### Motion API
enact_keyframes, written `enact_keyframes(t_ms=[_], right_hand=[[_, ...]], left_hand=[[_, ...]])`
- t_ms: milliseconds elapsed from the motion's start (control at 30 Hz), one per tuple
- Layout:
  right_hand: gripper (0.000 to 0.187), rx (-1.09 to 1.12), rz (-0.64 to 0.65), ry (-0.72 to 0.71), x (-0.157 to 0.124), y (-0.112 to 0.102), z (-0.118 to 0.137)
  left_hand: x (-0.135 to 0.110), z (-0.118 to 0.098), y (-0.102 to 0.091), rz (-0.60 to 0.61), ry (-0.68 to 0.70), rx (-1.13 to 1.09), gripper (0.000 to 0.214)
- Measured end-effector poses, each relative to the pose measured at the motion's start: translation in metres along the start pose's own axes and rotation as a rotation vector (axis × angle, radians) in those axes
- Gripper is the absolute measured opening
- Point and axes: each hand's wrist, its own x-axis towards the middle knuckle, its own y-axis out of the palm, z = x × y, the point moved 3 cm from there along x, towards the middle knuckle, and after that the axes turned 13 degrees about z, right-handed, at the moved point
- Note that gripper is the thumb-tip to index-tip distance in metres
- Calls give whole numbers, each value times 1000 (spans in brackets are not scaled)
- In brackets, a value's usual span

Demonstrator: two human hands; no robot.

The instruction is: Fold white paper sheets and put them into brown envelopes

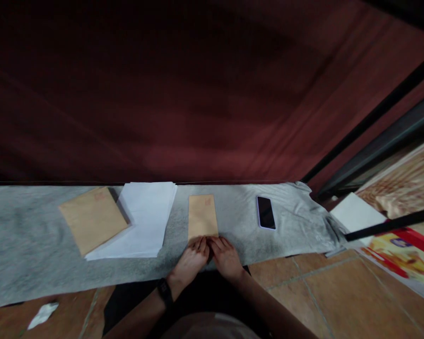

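A brown paper envelope (202,216) lies lengthwise in front of me, with a small reddish print near its far right corner. Both hands meet at its near end. My left hand (193,259), with a dark watch on the wrist, has its fingers closed and pressed on that edge. Beside it, my right hand (226,257) grips the same edge with bent fingers, its tips almost touching the left ones. What lies under the fingertips is hidden. To the left, a stack of brown envelopes (93,219) rests partly over a pile of white paper sheets (148,221).
A grey cloth (28,235) covers the long narrow table. A phone (266,213) with a dark screen lies on the right. Behind hangs a dark red curtain (198,117). Black bars (392,226) and a red-yellow box (406,254) stand at the right; a white scrap (43,314) lies on the tiled floor.
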Motion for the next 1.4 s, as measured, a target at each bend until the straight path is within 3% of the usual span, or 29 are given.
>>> enact_keyframes(t_ms=[433,567,633,700,800,867,967,1033,1100,1167,1267,1400], right_hand=[[43,-80,-4,-30,12,-7,4],[40,-80,-22,-3,17,-18,3],[37,-6,-75,31,21,-33,0],[32,188,-214,100,23,-52,-8],[30,501,-453,224,25,-75,-23],[31,730,-553,287,26,-75,-30],[27,1191,-598,326,26,-52,-26],[26,1440,-568,323,25,-30,-14],[27,1571,-557,323,22,-13,-1],[30,1624,-543,313,18,-4,8],[41,1679,-440,303,16,-2,11],[53,1640,-210,408,9,-1,1]], left_hand=[[4,-1,-1,2,-43,-36,48],[7,7,-17,-18,-54,-32,48],[7,13,-38,-124,-44,-43,51],[4,21,-63,-298,-85,-96,53],[-4,38,-87,-586,-359,-313,65],[-8,47,-82,-674,-519,-573,75],[0,45,-49,-507,-524,-1156,70],[9,31,-26,-317,-446,-1582,62],[15,16,-14,-225,-408,-1878,59],[20,7,-10,-252,-426,-2000,62],[23,9,-10,-287,-487,-1988,67],[26,32,-4,-161,-515,-1905,69]])
